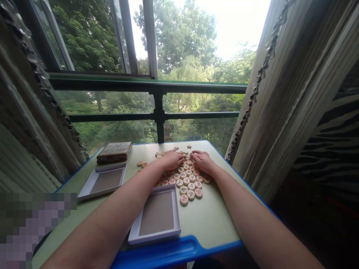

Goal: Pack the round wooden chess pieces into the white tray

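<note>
Many round wooden Chinese chess pieces [191,178] with red and dark characters lie face up in a close cluster on the pale table [213,220]. My left hand [173,160] rests over the cluster's far left part, palm down, fingers stretched toward the middle. Opposite it, my right hand [202,160] lies at the far right edge with fingers spread, touching or just above the pieces there. Neither hand grips anything that I can see. Some pieces are hidden under my hands and left forearm.
An open shallow box [177,224] stands at the near edge, partly behind my left forearm. Another shallow box [84,192] lies at the left, with a closed box [114,151] beyond it. A stray piece [189,146] lies near the far edge. Curtains flank the table; a window railing [159,101] rises behind.
</note>
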The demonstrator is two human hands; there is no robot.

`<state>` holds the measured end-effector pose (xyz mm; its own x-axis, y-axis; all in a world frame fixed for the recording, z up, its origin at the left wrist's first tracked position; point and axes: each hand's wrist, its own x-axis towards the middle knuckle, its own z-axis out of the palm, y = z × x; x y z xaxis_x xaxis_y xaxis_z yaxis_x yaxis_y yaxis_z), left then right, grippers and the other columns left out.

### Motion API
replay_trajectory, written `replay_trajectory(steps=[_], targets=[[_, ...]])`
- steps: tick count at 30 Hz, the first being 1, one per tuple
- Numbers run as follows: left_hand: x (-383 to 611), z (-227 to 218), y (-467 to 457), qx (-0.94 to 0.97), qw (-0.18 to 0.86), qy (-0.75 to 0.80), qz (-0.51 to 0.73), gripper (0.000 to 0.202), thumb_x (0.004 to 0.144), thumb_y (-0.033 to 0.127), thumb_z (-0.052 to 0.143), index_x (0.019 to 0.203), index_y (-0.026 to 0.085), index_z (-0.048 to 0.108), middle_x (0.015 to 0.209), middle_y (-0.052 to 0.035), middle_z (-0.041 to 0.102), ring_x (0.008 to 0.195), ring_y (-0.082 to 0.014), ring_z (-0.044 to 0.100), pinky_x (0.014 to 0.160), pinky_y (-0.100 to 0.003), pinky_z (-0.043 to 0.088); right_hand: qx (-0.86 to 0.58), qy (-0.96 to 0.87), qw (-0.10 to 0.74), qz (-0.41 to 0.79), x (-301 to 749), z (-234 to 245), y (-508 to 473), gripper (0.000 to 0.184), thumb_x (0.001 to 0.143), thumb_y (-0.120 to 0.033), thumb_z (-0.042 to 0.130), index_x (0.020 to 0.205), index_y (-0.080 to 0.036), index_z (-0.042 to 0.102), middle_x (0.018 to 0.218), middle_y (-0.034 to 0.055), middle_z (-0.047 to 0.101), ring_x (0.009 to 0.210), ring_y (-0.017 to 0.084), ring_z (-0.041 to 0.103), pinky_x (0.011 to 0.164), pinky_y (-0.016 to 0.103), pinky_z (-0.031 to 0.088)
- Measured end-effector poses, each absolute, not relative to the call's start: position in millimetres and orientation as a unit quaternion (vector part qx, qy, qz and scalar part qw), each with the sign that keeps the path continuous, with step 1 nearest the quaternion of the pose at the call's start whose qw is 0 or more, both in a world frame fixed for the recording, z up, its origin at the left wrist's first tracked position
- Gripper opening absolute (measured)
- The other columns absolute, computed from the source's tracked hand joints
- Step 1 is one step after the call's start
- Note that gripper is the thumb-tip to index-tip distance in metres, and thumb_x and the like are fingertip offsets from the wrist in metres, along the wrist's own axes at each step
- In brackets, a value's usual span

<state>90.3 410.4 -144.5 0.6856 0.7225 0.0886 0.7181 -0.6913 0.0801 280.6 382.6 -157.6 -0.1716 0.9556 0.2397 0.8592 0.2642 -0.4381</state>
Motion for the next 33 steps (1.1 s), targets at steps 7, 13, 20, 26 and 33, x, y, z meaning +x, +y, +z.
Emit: replay_trajectory(steps=[7,13,20,26,33], targets=[[90,-147,414,0.921,0.021,0.383,0.064,0.043,0.092,0.04,0.03,0.123,0.024,0.055,0.136,-0.0006,0.048,0.134,-0.0271,0.025,0.107,-0.04,0.027,-0.571,-0.777,0.25,0.091,278,-149,379,0.042,0.088,-0.036,0.036,0.079,-0.021,0.074,0.113,0.0036,0.064,0.111,0.022,0.047,0.101,0.034,0.028],[91,-144,412,0.919,0.022,0.388,0.069,0.041,0.092,0.037,0.029,0.117,0.024,0.058,0.132,-0.0001,0.051,0.132,-0.0255,0.029,0.107,-0.038,0.027,-0.561,-0.782,0.259,0.082,276,-146,375,0.04,0.088,-0.033,0.037,0.075,-0.021,0.074,0.108,0.003,0.067,0.109,0.022,0.049,0.099,0.031,0.03],[90,-138,408,0.916,0.03,0.391,0.084,0.037,0.091,0.034,0.03,0.098,0.021,0.064,0.114,-0.0034,0.063,0.129,-0.0236,0.034,0.104,-0.035,0.03,-0.56,-0.782,0.252,0.11,271,-142,370,0.039,0.086,-0.029,0.038,0.071,-0.018,0.072,0.094,0.0061,0.07,0.085,0.018,0.061,0.081,0.025,0.041],[90,-137,408,0.909,0.017,0.406,0.089,0.039,0.091,0.036,0.029,0.093,0.019,0.065,0.109,-0.0055,0.064,0.126,-0.0251,0.037,0.101,-0.036,0.034,-0.568,-0.774,0.267,0.086,274,-143,372,0.036,0.086,-0.03,0.04,0.077,-0.018,0.073,0.099,0.0079,0.068,0.092,0.018,0.06,0.086,0.025,0.041],[92,-139,408,0.912,-0.01,0.395,0.109,0.036,0.089,0.032,0.034,0.09,0.018,0.068,0.101,-0.0077,0.066,0.108,-0.0219,0.051,0.1,-0.033,0.034,-0.575,-0.775,0.249,0.083,275,-152,378,0.035,0.086,-0.031,0.043,0.1,-0.014,0.069,0.114,0.0121,0.063,0.106,0.022,0.056,0.094,0.03,0.038]])
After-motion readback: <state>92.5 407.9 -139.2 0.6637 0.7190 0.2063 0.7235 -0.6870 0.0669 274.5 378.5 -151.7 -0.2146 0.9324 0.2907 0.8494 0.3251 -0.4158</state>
